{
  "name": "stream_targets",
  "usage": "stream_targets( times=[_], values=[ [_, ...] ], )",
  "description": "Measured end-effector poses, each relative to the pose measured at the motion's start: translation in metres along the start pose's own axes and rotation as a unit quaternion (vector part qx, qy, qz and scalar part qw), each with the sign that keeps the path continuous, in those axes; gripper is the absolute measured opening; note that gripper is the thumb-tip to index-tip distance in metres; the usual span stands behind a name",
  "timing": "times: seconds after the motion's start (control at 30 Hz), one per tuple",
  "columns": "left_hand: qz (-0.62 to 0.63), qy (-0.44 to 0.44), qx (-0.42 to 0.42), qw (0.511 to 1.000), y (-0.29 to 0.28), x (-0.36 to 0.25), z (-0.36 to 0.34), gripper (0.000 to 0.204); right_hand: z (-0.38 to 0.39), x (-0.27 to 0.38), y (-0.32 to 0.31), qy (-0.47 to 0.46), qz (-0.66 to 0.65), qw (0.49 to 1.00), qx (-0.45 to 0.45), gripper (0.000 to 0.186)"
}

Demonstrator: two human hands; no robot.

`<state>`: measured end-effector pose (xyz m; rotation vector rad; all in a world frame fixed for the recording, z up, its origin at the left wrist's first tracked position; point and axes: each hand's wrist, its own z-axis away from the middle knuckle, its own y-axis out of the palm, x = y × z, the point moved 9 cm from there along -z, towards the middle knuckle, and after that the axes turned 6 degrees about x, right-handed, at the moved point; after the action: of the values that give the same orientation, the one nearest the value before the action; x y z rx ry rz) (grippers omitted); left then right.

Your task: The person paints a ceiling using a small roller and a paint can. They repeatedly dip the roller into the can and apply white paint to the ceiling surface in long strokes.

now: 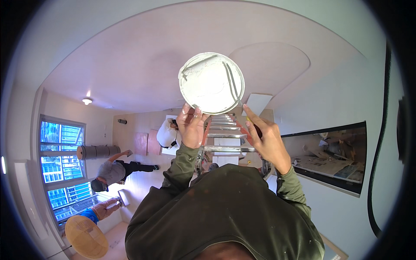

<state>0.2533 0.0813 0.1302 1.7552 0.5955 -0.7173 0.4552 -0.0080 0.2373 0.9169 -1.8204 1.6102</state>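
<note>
My left hand [190, 123] grips the near rim of a round white container [208, 82] filled with white paste, its fingertips smudged white. My right hand [264, 136] holds a thin tool [235, 89] whose long narrow end lies over the paste toward the right side of the container. The tool's handle is mostly hidden in my fingers, with a bit of yellow showing. A ladder [223, 136] stands below the container, between my forearms.
Three other people are at left: one in white [164, 132], one in grey [110, 173], one in a straw hat [86, 236]. A rolled bundle [97, 152] lies near the windows [60, 147]. A dark-framed opening [329, 160] is in the right wall.
</note>
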Motion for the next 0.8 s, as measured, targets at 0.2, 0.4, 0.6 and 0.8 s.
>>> stream_targets(
  times=[0.2, 0.4, 0.6, 0.8],
  values=[
    [0.006, 0.010, -0.010, 1.000, -0.006, 0.001, -0.001, 0.037, 0.025, -0.007, 0.002, 0.032, -0.017, 0.999, 0.013, 0.046],
    [0.033, 0.029, 0.011, 0.999, -0.004, -0.001, -0.001, 0.037, 0.037, -0.009, -0.004, 0.078, -0.026, 0.996, 0.040, 0.046],
    [0.018, -0.003, 0.000, 1.000, 0.008, -0.005, -0.001, 0.037, 0.014, -0.003, 0.003, 0.029, -0.015, 0.999, 0.000, 0.047],
    [0.014, 0.017, 0.002, 1.000, 0.004, -0.006, -0.002, 0.034, 0.034, -0.001, 0.000, 0.036, -0.009, 0.999, 0.027, 0.047]
  ],
)
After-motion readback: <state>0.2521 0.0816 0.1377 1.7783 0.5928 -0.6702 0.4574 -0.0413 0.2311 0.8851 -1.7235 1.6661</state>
